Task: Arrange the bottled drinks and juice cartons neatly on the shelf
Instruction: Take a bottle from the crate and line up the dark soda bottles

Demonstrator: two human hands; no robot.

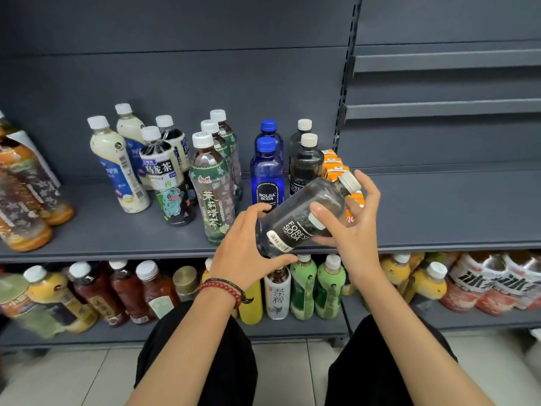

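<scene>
A dark Forest Soda bottle (307, 215) with a white cap is tilted, cap up and to the right, in front of the grey shelf (439, 212). My left hand (248, 247) grips its base and my right hand (354, 227) grips its upper body. Behind it stand two more Forest Soda bottles (306, 162), two blue Bolsa Soda bottles (267, 171) and orange juice cartons (333, 168), partly hidden by the held bottle. Further left stand jasmine tea bottles (213, 189), oolong tea bottles (167, 174) and milky white bottles (117, 165).
Amber tea bottles (26, 194) lean at the shelf's far left. The shelf's right half is bare. A lower shelf (292, 329) is packed with yellow, red and green drinks. Two empty shelves (445, 109) hang upper right. My knees are near the tiled floor.
</scene>
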